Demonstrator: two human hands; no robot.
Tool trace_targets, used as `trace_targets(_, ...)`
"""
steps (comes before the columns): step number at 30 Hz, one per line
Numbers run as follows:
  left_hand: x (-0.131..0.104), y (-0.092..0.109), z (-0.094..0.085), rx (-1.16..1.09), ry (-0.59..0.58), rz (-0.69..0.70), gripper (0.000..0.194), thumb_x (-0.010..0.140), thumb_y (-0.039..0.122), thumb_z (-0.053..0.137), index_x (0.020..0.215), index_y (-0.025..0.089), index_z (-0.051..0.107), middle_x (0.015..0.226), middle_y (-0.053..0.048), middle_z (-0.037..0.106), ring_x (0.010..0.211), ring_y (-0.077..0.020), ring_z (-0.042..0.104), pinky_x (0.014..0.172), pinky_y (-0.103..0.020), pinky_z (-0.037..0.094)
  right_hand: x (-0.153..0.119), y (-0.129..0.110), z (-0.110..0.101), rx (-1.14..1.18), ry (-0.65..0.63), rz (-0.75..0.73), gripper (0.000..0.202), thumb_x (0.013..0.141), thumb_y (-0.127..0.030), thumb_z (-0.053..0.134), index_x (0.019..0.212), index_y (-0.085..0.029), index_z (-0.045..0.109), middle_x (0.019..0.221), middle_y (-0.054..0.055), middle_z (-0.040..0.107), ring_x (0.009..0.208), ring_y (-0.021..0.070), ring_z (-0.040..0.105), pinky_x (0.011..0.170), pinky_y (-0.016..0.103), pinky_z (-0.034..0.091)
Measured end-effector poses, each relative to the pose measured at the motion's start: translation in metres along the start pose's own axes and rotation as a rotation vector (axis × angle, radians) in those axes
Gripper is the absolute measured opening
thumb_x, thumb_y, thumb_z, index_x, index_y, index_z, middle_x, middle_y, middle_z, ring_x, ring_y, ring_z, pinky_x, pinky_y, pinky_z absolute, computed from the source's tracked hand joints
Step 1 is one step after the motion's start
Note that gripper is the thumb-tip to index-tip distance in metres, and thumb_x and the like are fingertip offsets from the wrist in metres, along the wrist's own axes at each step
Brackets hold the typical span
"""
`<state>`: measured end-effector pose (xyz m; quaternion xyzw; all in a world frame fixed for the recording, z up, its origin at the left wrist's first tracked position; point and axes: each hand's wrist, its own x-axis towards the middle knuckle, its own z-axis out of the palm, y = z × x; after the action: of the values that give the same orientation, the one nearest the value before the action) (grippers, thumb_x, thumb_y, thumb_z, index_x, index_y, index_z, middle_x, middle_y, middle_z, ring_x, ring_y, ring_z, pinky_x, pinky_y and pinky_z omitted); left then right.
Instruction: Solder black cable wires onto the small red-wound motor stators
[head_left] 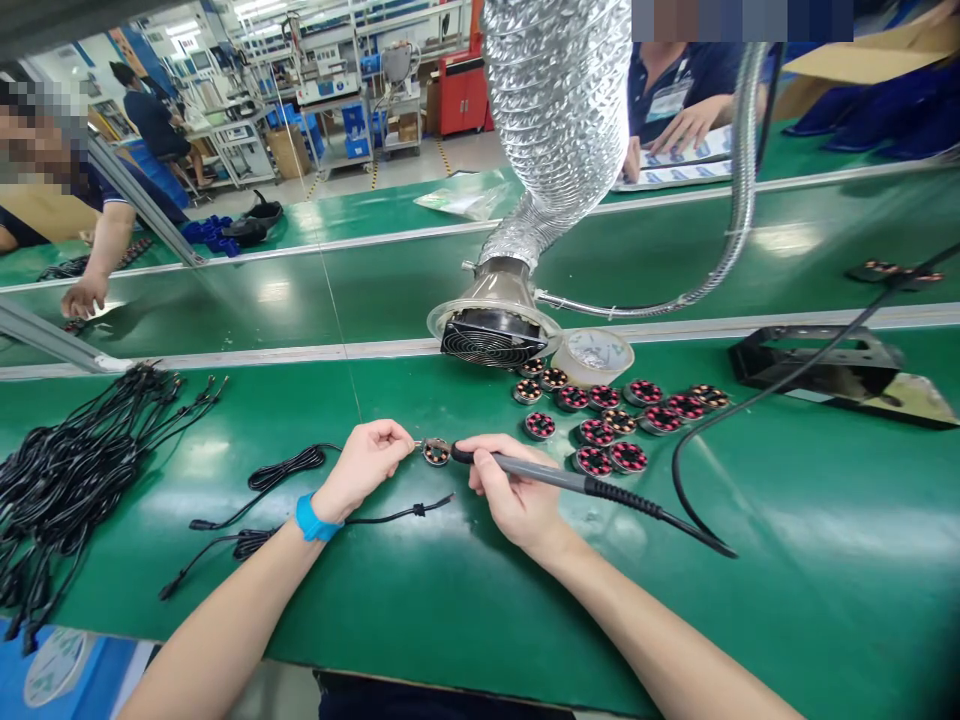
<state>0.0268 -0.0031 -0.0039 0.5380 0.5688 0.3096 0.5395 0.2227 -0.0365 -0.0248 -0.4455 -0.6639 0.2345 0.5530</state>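
Observation:
My right hand (517, 490) is closed around a grey soldering iron (544, 473), whose tip end reaches a small round coil part (436, 453) on the green table. Just left of that part, my left hand (375, 455) is pinched on the end of a black cable (330, 447); a blue band circles the wrist. Where tip, cable end and part meet is too small to make out. Below my left hand lies another black cable (397, 516). Several round coil parts with red or copper windings (595, 432) sit right of my hands.
A large bundle of black cables (67, 470) covers the table's left side. A fume duct with a fan (491, 340) hangs beyond my hands, beside a tape roll (595, 357). A black metal holder (817, 365) stands at the right. Other people work across the table.

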Motion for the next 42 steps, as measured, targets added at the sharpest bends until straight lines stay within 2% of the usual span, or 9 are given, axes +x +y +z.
trace_targets(10,-0.001,-0.001,0.000,-0.001,0.005,0.001,0.021,0.075,0.036,0.064,0.072,0.015,0.060,0.051,0.006,0.045,0.047,-0.0069,0.038,0.045,-0.020,0.026,0.001,-0.003,0.002,0.003,-0.033,-0.037,0.021,0.094,-0.022,0.048,0.088,-0.022,0.068,0.057,-0.002,0.066,0.052,0.0144,0.066,0.058,0.026,0.055)
trace_targets(20,-0.001,-0.003,-0.001,0.009,0.001,0.001,0.024,0.076,0.038,0.066,0.073,0.015,0.060,0.053,0.005,0.046,0.047,-0.0070,0.039,0.045,-0.019,0.028,-0.001,-0.001,0.000,0.011,-0.006,0.046,0.023,0.095,-0.029,0.049,0.089,-0.022,0.070,0.059,0.000,0.066,0.054,0.0162,0.066,0.052,0.027,0.052)
trace_targets(29,-0.002,0.001,0.001,0.012,0.003,-0.008,0.024,0.075,0.039,0.065,0.073,0.015,0.060,0.051,0.006,0.045,0.046,-0.0073,0.039,0.045,-0.020,0.027,-0.001,-0.002,0.001,0.025,-0.057,0.080,0.025,0.096,-0.032,0.048,0.090,-0.022,0.069,0.050,-0.002,0.061,0.047,0.0152,0.062,0.050,0.027,0.051)
trace_targets(42,-0.001,-0.003,-0.001,0.003,0.001,0.004,0.023,0.076,0.038,0.065,0.074,0.015,0.061,0.051,0.006,0.046,0.046,-0.0071,0.039,0.044,-0.020,0.028,-0.005,0.008,0.003,0.097,0.018,0.147,0.028,0.097,-0.038,0.049,0.092,-0.020,0.070,0.054,-0.001,0.062,0.047,0.0136,0.060,0.046,0.025,0.049)
